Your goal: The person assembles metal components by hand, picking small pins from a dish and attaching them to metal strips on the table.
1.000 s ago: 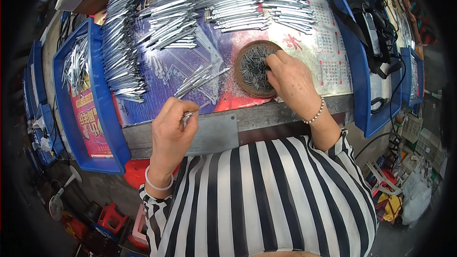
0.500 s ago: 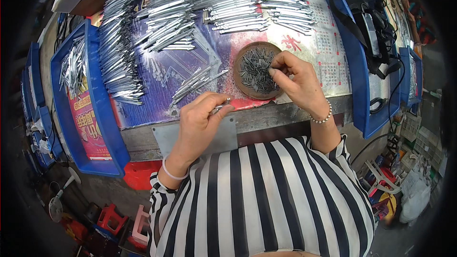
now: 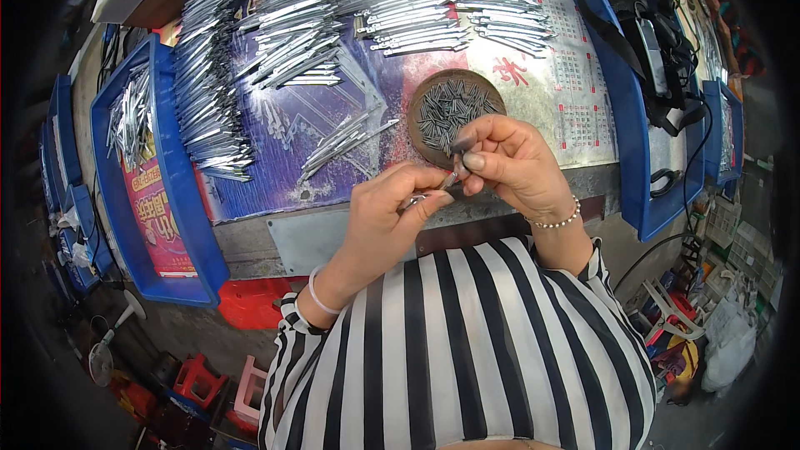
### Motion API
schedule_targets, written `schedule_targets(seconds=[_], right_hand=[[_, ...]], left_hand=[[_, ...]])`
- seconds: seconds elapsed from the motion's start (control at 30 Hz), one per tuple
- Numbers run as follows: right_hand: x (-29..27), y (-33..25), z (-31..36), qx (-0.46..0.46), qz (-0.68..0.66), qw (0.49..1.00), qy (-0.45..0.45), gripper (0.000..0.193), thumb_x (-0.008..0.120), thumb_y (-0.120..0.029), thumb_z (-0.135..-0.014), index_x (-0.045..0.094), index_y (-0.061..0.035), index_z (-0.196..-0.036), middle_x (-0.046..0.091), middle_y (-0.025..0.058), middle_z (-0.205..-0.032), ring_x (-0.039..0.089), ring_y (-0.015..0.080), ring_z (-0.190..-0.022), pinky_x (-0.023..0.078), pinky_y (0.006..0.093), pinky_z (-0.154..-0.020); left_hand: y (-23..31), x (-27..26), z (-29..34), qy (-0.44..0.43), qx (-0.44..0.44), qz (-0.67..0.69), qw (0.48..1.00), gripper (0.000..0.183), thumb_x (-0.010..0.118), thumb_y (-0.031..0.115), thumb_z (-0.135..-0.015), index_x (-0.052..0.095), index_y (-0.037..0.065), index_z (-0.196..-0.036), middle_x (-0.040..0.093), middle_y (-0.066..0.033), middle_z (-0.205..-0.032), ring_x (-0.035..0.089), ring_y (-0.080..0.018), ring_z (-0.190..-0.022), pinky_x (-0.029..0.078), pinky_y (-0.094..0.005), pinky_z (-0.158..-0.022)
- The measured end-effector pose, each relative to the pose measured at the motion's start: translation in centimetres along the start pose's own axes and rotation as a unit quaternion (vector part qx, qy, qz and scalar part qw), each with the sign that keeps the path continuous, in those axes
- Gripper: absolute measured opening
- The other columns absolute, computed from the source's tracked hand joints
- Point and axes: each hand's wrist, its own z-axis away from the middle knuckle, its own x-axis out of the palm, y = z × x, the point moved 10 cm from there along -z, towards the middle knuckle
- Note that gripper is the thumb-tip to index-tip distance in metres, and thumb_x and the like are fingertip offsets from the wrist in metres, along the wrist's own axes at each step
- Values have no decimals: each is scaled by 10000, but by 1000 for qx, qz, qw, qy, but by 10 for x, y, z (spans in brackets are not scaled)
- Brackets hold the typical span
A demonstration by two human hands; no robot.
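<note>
My left hand (image 3: 387,208) is closed around a slim silvery metal strip (image 3: 452,180); its end pokes out past the thumb and forefinger, and most of it is hidden in the palm. Right against that end, my right hand (image 3: 521,168) pinches a small dark metal pin between thumb and forefinger, mostly covered by the fingertips. Just beyond both hands stands a round brown bowl (image 3: 416,140) filled with short dark pins (image 3: 452,108). A small loose pile of metal strips (image 3: 343,146) lies to the left of the bowl.
Long rows of stacked metal strips (image 3: 404,8) cover the far side of the table. A blue tray (image 3: 187,225) holding more strips stands at left. Another blue tray (image 3: 637,192) at right contains a black strap and cables. A grey plate (image 3: 308,240) sits at the near edge.
My right hand has drawn back from the bowl toward me. My left hand has moved right with the strip, and the two hands now meet in front of the bowl.
</note>
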Motion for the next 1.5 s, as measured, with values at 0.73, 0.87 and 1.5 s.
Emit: schedule_targets(seconds=[0.73, 0.87, 1.5], right_hand=[[17, -39, -8, -213, 710, 663, 105, 219, 657, -50, -747, 603, -31, -958, 550, 126, -869, 564, 328, -846, 471, 420, -738], [20, -32, -18, -199, 773, 593, 107, 114, 638, -52, -764, 578, -27, -858, 559, 127, -853, 579, 314, -818, 473, 413, -726], [-23, -14, -4, -12, 208, 975, 82, 110, 607, -136, -911, 593, -33, -872, 597, -8, -731, 527, 37, -636, 424, 185, -574]], left_hand=[[-26, -15, 17, 10, -72, -3, 997, 132, 701, 41, -836, 653, -17, -944, 639, -36, -800, 530, -54, -660, 423, -204, -581], [-26, -19, 20, 21, -63, -3, 998, 123, 700, 45, -838, 648, -13, -933, 634, -30, -804, 507, -50, -645, 408, -200, -573], [-14, 2, 8, -25, -72, -10, 997, 157, 713, 64, -828, 653, -28, -940, 671, -81, -805, 608, -94, -697, 484, -238, -639]])
